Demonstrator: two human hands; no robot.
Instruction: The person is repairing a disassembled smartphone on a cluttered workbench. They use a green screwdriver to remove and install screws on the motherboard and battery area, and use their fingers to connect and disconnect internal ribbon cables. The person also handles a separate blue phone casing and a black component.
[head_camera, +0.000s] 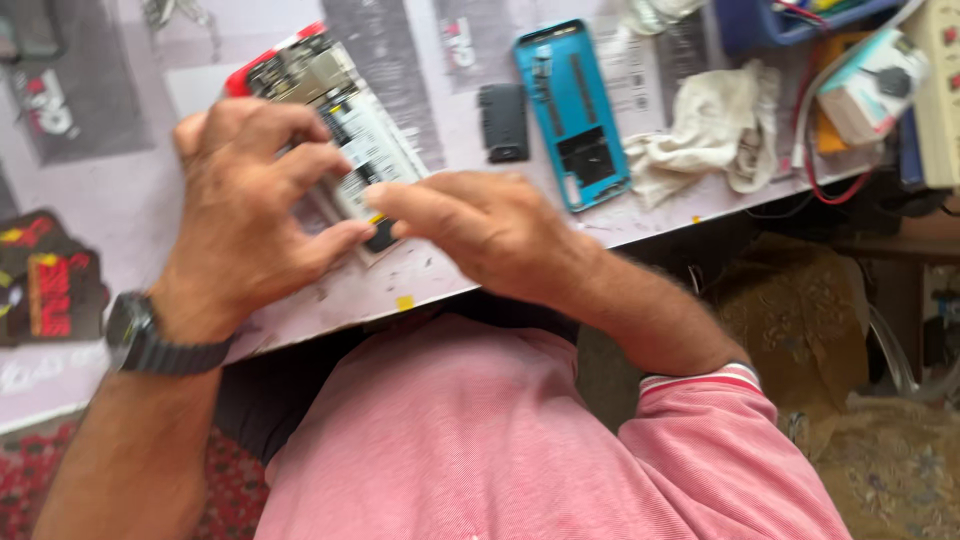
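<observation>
a: what's he got there?
b: an opened phone (335, 125), insides showing, red edge at the far end. it lies on the pale table (120, 200), left of the middle.
a: and his hands?
b: left hand (250, 205) sits on the phone w/ fingers curled down, pinching its near end. right hand (480, 230) comes in from the right, fingers out flat, tips touching the same end. it's blurry, so can't tell if the right hand holds anything.
a: other stuff?
b: blue back cover (572, 115) far right of the phone, a small black part (503, 122) between them, white rag (705, 135) further right. black watch (150, 335) on his left wrist.
</observation>
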